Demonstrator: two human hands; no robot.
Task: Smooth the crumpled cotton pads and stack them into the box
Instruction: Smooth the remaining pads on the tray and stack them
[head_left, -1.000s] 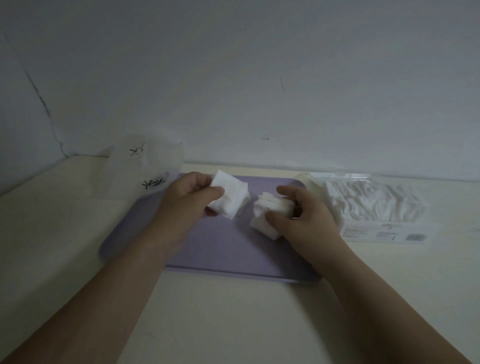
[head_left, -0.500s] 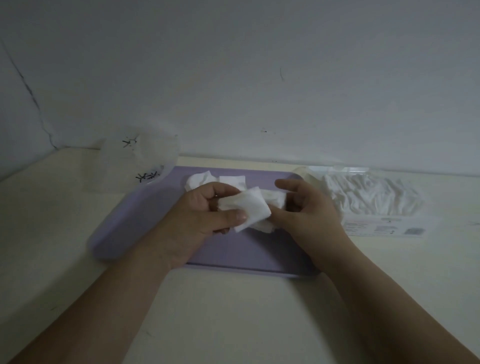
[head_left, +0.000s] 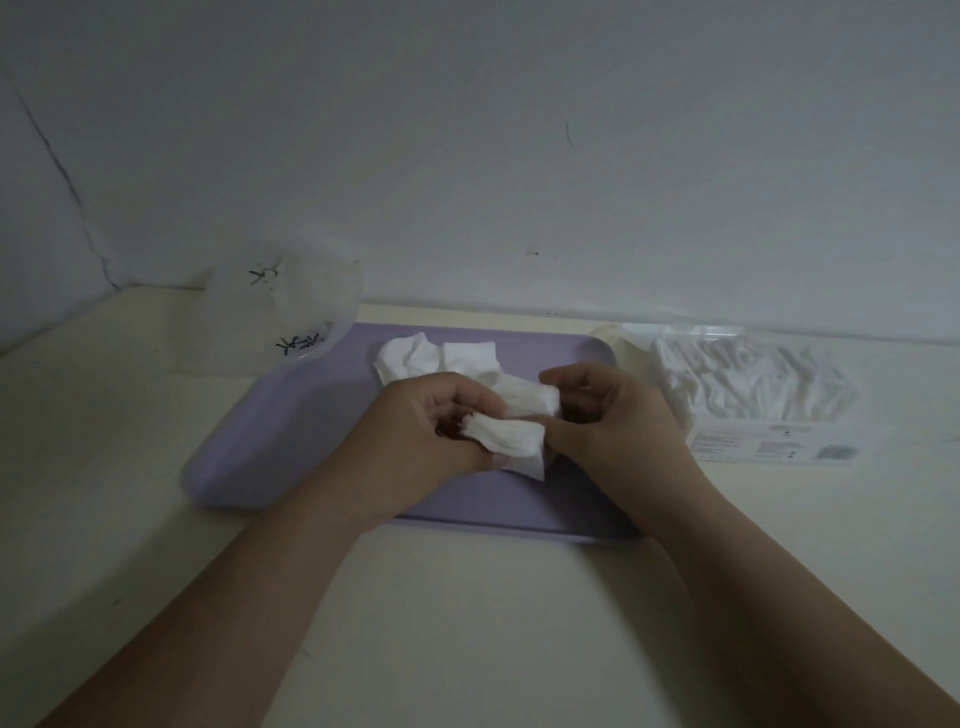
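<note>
Above the middle of a lilac tray (head_left: 291, 441), my left hand (head_left: 415, 441) and my right hand (head_left: 618, 421) meet around a small bundle of white cotton pads (head_left: 511, 436). The left fingers curl over one end of the bundle and the right thumb and fingers pinch the other. Another pad (head_left: 527, 397) pokes up between the two hands. Two more pads lie on the tray behind the hands: a crumpled pad (head_left: 405, 356) and a flatter square pad (head_left: 470, 356). A clear box (head_left: 280, 312) with black marks stands at the tray's back left corner.
A clear pack of white pads (head_left: 748, 384) with a printed label lies right of the tray, against the wall. A cream roll (head_left: 631, 348) sits between the pack and the tray. The tray rests on a cream tabletop (head_left: 467, 623) that meets a grey wall.
My left hand carried its pad rightward to the pads in my right hand, and both hands now grip one bundle. Two pads behind the hands have come into sight.
</note>
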